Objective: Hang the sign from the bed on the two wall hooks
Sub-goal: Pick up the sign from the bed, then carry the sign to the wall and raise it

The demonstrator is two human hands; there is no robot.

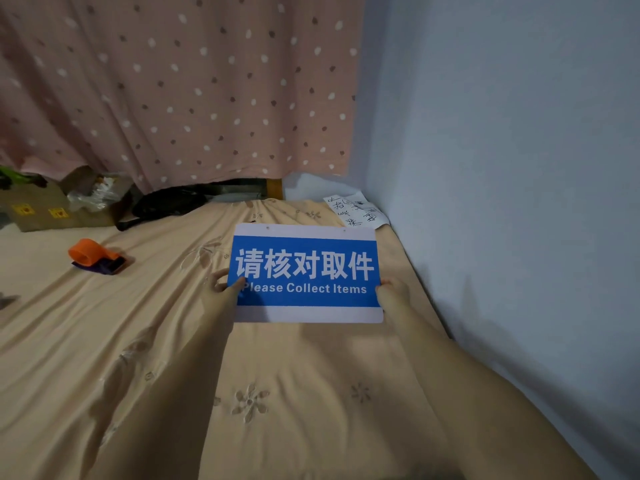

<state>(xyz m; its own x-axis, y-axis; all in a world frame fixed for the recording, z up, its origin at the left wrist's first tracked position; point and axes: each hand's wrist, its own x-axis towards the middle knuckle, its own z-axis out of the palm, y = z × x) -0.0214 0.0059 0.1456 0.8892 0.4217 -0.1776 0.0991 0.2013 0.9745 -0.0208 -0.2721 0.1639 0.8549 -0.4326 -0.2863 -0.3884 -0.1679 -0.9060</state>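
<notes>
A blue and white sign [304,268] reading "Please Collect Items" is over the peach bedsheet [173,341], near the right wall. Two small holes sit along its white top edge. My left hand [225,285] grips the sign's left edge, thumb on its face. My right hand [391,292] grips the right edge. Whether the sign rests flat on the bed or is slightly raised is unclear. No wall hooks are in view.
The pale blue wall [502,168] runs along the right of the bed. A pink dotted curtain [180,88] hangs behind. An orange tape dispenser [95,256] lies at the left, a handwritten paper [356,211] in the far corner, a cardboard box [45,209] and a black bag [166,202] at the back.
</notes>
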